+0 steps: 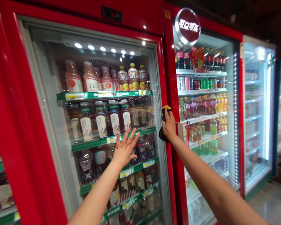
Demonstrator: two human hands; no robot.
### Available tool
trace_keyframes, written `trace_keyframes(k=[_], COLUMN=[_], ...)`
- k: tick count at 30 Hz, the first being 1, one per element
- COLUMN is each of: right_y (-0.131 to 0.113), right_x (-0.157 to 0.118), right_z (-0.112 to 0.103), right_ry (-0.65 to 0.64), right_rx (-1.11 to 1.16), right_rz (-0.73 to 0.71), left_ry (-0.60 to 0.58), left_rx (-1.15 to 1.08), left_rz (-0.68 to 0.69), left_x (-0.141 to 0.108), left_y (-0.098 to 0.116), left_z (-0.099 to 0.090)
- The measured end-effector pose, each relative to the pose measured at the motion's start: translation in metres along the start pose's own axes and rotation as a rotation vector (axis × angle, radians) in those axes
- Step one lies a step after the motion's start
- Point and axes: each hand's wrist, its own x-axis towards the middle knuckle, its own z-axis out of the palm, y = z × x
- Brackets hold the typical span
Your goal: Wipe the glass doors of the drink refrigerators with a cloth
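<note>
A red-framed glass-door fridge (160, 78) stands in front, its shelves lined with bottled drinks. My left hand (124, 149), fingers spread and holding nothing, is at the glass in front of the middle shelves. At the right edge of the door frame, my right hand (169, 126) is closed round a black and yellow cloth-like item (164, 135). Part of that item is hidden behind the fingers. White-labelled dark bottles (102, 122) stand just above my left hand, behind the glass.
To the right stands a second red fridge (241, 93) with a round sign (187, 26) at its top. Farther right is a white-framed fridge (245, 50). Grey floor (267, 203) shows at the lower right.
</note>
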Motion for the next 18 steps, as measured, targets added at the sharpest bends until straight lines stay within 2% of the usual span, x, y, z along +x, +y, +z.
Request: trace_keyframes(k=[2,6,8,10,15,17,18], right_y=[0.000,0.008,0.011,0.010,-0.008,-0.016,-0.019], right_x=[-0.018,-0.082,-0.085,-0.057,0.070,0.098,0.100], right_z=[0.000,0.004,0.008,0.013,0.014,0.012,0.011], right_ry=[-0.027,-0.074,-0.039,0.007,0.122,0.148,0.155], right_rx=[-0.033,-0.040,-0.015,0.012,0.076,0.082,0.078], right_rz=[-0.044,-0.101,-0.080,-0.071,-0.132,-0.127,-0.119], left_ry=[0.008,0.013,0.021,0.039,0.075,0.073,0.069], left_rx=[0.000,0.008,0.012,0.021,0.049,0.052,0.051], left_rz=[0.000,0.005,0.008,0.011,0.016,0.014,0.011], left_x=[-0.001,-0.004,-0.004,-0.005,-0.005,-0.005,-0.006], left_y=[-0.001,-0.003,-0.004,-0.005,-0.006,-0.006,-0.006], left_z=[0.002,0.004,0.005,0.006,0.010,0.010,0.010])
